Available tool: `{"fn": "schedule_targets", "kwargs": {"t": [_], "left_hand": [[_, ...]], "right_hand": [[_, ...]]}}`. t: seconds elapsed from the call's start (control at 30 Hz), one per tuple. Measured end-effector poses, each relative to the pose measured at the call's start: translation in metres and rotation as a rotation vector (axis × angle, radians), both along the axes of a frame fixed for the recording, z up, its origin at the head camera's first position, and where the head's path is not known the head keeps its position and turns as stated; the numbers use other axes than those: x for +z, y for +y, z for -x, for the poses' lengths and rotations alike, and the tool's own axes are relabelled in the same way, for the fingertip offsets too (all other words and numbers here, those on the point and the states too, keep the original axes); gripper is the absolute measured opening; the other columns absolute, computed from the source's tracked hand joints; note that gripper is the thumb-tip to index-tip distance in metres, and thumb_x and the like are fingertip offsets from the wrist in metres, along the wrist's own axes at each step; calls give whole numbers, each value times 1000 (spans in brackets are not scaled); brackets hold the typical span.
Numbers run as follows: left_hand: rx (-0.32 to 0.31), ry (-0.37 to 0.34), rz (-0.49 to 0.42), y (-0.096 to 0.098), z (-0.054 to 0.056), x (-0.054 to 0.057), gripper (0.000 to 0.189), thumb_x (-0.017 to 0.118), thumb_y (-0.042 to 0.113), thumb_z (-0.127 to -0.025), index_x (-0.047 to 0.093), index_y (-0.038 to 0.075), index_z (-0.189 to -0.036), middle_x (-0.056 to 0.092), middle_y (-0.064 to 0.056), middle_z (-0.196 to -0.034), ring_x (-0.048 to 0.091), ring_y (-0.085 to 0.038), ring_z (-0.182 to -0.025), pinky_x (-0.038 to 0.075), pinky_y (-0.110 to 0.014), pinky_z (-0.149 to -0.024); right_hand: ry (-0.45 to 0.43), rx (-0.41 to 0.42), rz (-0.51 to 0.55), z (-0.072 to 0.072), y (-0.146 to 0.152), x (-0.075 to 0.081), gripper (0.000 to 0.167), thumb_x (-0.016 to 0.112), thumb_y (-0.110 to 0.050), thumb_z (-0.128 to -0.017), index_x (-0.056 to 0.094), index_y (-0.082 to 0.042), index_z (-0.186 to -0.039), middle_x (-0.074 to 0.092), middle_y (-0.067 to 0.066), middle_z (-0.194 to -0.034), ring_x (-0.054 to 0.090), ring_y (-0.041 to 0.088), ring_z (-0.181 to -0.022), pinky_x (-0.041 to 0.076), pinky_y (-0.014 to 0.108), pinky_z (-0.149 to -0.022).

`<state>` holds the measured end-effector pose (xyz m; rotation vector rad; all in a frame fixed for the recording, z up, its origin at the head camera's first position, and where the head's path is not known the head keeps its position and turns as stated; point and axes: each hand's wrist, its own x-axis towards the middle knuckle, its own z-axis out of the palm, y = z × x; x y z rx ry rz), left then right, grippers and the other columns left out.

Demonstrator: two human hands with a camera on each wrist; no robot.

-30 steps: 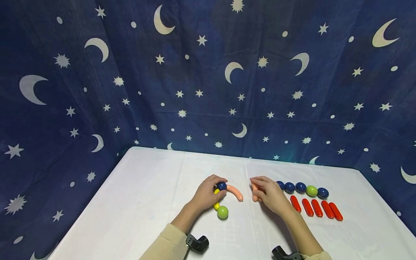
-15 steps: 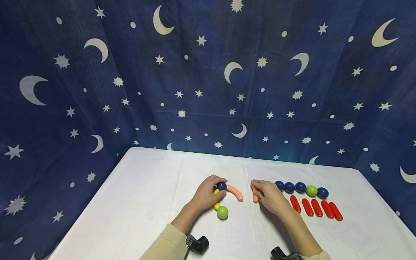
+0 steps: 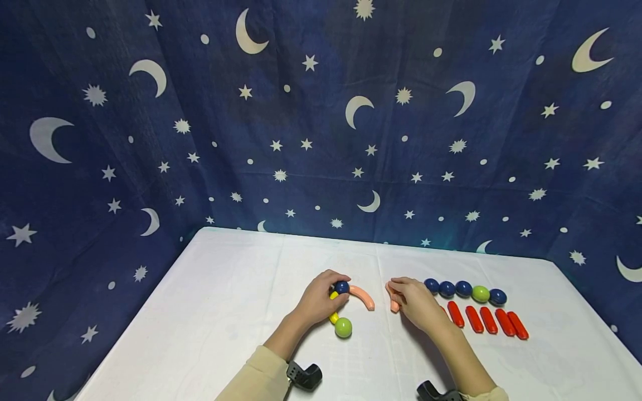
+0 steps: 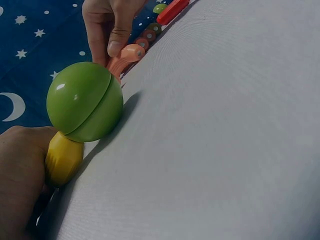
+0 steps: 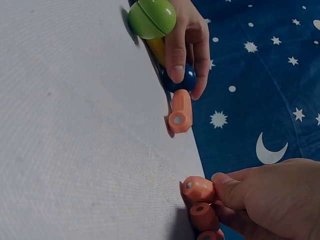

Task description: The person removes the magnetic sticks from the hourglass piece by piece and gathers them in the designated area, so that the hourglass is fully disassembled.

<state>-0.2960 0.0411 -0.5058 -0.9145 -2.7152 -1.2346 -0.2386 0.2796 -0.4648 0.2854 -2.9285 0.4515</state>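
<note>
In the head view my left hand [image 3: 317, 299] holds a dark blue ball [image 3: 342, 287] between fingers and thumb. A curved yellow stick [image 3: 334, 317] runs from this ball to a green ball [image 3: 343, 327], and a curved orange stick [image 3: 363, 297] reaches out to the right. My right hand [image 3: 415, 301] pinches another curved orange stick [image 5: 198, 189], which has a silvery disc in its end. More orange stick ends [image 5: 204, 216] lie beside it, partly hidden under the right hand in the head view. A gap of white table separates the two hands.
Right of my right hand, a row of dark blue balls [image 3: 463, 289] includes one green ball [image 3: 481, 294]. Several red sticks [image 3: 489, 321] lie in front of that row on the white table [image 3: 241, 289]. A dark blue star-and-moon cloth [image 3: 321, 111] hangs behind.
My right hand has shifted slightly, and more of the pinched orange stick's far end shows at its fingertips. Part of another red stick now shows beside the right wrist. The left hand stays in place.
</note>
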Motion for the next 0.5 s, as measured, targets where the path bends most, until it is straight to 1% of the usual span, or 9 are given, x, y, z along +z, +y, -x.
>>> {"fn": "schedule_targets", "kwargs": {"t": [0.23,0.37,0.5], "left_hand": [[2,-1,6,-1,0,1,36,68,24,-85,64,17,-120,62,2,-114,58,-10,-98,49,-26,-85],[2,3,10,-1,-1,1,36,68,24,-85,64,17,-120,62,2,-114,58,-10,-98,49,-26,-85],[-1,2,7,-1,-2,2,35,68,24,-85,64,17,-119,62,2,-113,58,-10,-97,49,-26,-84]], "right_hand": [[-28,-44,15,0,-2,1,27,71,-5,-81,70,0,-108,68,11,-102,65,28,-95,54,42,-82],[15,-72,18,0,-6,1,25,72,-8,-81,71,-2,-105,68,9,-100,65,23,-89,55,40,-80],[59,-79,72,-2,-18,4,25,73,-13,-82,72,-5,-105,68,5,-98,61,13,-78,55,34,-74]]}}
